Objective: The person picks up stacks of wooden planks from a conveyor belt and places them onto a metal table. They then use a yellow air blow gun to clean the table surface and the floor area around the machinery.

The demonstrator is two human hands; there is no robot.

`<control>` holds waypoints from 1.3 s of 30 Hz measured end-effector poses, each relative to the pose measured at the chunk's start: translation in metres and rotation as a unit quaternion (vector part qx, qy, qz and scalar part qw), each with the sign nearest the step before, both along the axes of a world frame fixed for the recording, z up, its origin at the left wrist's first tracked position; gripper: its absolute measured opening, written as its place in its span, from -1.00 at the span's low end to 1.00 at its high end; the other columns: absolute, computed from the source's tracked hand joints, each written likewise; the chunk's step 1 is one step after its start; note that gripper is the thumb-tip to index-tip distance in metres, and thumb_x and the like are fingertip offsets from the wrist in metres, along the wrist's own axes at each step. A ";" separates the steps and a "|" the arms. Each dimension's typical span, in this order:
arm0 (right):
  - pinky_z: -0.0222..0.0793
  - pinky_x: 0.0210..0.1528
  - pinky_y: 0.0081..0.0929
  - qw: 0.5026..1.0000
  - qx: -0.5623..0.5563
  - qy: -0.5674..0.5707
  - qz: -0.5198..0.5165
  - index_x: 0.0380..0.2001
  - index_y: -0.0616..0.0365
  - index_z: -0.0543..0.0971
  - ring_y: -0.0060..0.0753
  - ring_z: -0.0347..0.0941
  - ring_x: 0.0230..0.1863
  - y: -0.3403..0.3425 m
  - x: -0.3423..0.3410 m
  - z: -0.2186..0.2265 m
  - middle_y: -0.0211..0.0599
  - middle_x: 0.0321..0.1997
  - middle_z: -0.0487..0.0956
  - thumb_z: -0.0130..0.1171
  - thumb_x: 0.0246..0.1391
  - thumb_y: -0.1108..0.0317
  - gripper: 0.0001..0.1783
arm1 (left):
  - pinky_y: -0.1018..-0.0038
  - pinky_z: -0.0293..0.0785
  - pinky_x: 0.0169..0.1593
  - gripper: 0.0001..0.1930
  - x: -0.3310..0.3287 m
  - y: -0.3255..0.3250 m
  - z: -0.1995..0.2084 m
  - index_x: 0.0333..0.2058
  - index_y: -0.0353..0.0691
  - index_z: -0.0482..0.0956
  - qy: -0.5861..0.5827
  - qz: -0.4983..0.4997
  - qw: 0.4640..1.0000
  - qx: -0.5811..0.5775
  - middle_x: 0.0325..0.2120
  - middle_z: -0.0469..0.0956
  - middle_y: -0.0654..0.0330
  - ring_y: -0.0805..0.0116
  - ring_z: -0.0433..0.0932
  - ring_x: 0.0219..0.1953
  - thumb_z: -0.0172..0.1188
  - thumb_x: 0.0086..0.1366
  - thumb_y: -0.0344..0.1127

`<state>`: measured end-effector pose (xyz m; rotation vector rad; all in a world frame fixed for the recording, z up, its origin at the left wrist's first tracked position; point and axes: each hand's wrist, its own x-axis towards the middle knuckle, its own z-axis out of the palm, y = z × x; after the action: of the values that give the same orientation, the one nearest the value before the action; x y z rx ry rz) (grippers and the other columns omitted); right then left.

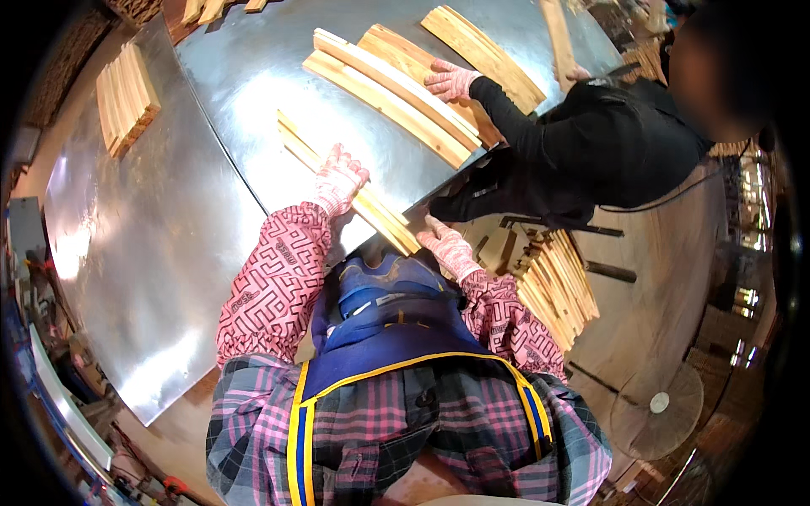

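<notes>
Nearest the body, over the blue apron [396, 316] with its yellow edging, the gloved right hand [449, 246] is just to the right of the near end of a narrow set of pale wooden strips [386, 223]; its fingers are extended and parted, pointing toward the wood, and I cannot tell whether they touch it. The strips lie side by side, their long axis running diagonally from that near end, at the apron, away to the far left over the shiny metal surface [224, 72]. The left hand [340, 180], gloved too, lies across them around mid-length, fingers reaching forward; whether it pinches the wood or only rests on top I cannot tell. So the right hand is the closer one to the near end, while the left is the closer one to the far end, which sticks out beyond its fingers. To the right, lower than the metal, a stack of wooden pieces [558, 287] stands close to the right forearm. Farther off, a co-worker in black sleeves lays one gloved hand [453, 81] on curved boards [396, 97], which slant roughly the same way as the strips. At the far left, well apart from both of the person's hands, a bundle of short wooden pieces [126, 97] sits beyond the dark seam.
</notes>
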<state>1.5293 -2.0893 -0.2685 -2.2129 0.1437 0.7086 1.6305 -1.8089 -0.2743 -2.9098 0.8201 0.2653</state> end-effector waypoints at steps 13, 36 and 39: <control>0.30 -0.41 -0.67 0.993 0.076 0.023 0.090 0.23 0.21 0.32 -0.66 0.31 -0.48 -0.023 0.165 -0.104 -0.45 -0.29 0.54 0.15 0.17 0.22 -0.40 | 0.32 0.45 -0.01 -0.35 -0.074 0.123 0.071 -0.08 -0.05 0.49 0.053 0.472 0.872 0.120 -0.10 0.51 0.18 0.19 0.49 -0.03 0.41 -0.21 0.02; 0.16 -0.61 -0.68 0.947 0.184 0.264 0.009 0.29 0.21 0.23 -0.68 0.21 -0.64 0.025 0.138 -0.067 -0.50 -0.54 0.40 0.13 0.15 0.32 -0.35 | 0.29 0.40 -0.03 -0.57 -0.087 0.213 0.115 -0.17 -0.01 0.50 0.113 0.444 0.875 0.154 -0.25 0.55 0.23 0.23 0.53 -0.13 0.25 -0.13 -0.38; 0.20 -0.59 -0.67 0.938 0.173 0.296 0.050 0.28 0.20 0.24 -0.67 0.24 -0.62 0.025 0.140 -0.073 -0.50 -0.53 0.41 0.10 0.17 0.35 -0.38 | 0.36 0.37 -0.01 -0.51 -0.184 0.219 0.084 -0.18 -0.03 0.48 -0.018 0.535 0.842 0.074 -0.24 0.54 0.27 0.22 0.51 -0.14 0.27 -0.21 -0.44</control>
<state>1.6694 -2.0640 -0.3411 -1.6283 0.1903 1.3363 1.4469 -1.5896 -0.1900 -2.8453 -0.8779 0.3154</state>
